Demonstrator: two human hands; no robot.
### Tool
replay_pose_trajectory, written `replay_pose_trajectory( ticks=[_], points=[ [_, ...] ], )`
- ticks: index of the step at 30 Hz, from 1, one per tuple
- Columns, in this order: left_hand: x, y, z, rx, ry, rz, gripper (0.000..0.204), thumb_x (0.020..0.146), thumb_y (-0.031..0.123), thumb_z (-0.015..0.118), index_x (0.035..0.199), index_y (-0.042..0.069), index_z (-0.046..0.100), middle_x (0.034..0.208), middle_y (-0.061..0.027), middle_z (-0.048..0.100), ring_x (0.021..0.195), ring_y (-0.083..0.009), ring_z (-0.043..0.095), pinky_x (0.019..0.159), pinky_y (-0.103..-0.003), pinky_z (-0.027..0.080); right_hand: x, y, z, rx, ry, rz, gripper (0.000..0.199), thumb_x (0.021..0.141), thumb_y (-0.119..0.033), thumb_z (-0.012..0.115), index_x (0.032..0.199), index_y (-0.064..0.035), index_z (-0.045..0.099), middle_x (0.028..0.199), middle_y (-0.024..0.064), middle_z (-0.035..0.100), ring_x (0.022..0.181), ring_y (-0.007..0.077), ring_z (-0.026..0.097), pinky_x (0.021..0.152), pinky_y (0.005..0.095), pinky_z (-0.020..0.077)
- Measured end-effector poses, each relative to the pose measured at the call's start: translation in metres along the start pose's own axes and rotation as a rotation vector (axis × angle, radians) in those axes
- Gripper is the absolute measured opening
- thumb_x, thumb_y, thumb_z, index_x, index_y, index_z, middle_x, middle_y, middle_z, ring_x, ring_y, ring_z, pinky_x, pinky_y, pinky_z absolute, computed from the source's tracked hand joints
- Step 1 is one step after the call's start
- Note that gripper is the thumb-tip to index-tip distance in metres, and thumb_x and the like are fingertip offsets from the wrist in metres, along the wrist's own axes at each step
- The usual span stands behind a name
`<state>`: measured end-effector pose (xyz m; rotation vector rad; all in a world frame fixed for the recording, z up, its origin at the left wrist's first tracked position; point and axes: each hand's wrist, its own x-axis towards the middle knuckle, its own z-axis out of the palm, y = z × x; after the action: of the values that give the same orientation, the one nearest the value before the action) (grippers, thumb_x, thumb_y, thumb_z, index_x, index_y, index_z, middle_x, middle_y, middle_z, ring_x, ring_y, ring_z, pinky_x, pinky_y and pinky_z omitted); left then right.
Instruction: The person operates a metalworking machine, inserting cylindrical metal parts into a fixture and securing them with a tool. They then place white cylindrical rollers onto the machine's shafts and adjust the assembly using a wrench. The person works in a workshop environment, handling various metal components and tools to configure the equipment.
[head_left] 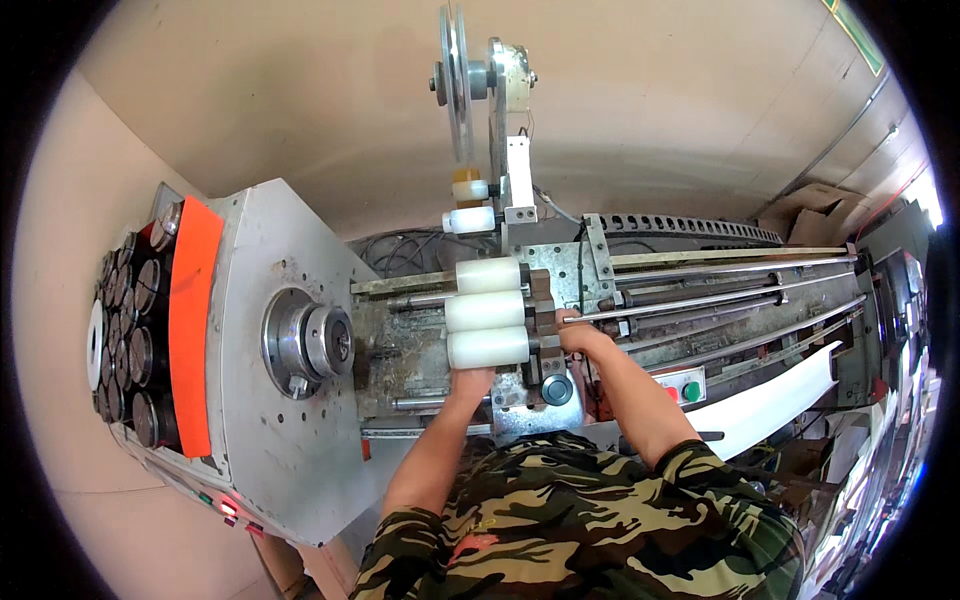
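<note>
Three white rollers (488, 312) sit side by side on a metal carriage over the machine bed. My left hand (472, 382) reaches beneath the nearest roller, which hides its fingers. On the carriage's right side, my right hand (578, 334) is against the dark metal bracket (546, 312), close to the end of a long thin rod (680, 300). Most of its fingers are out of sight behind the bracket, so I cannot make out a grip. A round dark knob (557, 390) stands on the plate between my forearms.
At left is a grey headstock with a round metal chuck (308, 343); dark cylinders (150, 350) are stacked behind an orange panel (197, 330). A reel (455, 80) rises at the back. Red and green buttons (682, 390) and a white sheet (770, 405) lie right of my right forearm.
</note>
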<state>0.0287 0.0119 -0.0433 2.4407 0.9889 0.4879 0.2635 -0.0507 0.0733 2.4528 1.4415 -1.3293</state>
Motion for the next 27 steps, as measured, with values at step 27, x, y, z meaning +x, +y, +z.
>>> replay_pose_trajectory(
  ticks=[27],
  points=[
    [-0.009, 0.009, -0.013, 0.082, 0.074, 0.168, 0.03, 0.083, 0.016, 0.059, 0.111, 0.006, 0.064, 0.109, -0.0183, 0.063, 0.102, -0.0408, 0.057, 0.093, -0.051, 0.044, -0.003, 0.006, 0.002, 0.022, 0.222, -0.266, 0.037, 0.081, -0.034, 0.062, 0.096, -0.0017, 0.07, 0.098, 0.0227, 0.068, 0.093, 0.0376, 0.066, 0.081, 0.0429, 0.0523]
  ],
)
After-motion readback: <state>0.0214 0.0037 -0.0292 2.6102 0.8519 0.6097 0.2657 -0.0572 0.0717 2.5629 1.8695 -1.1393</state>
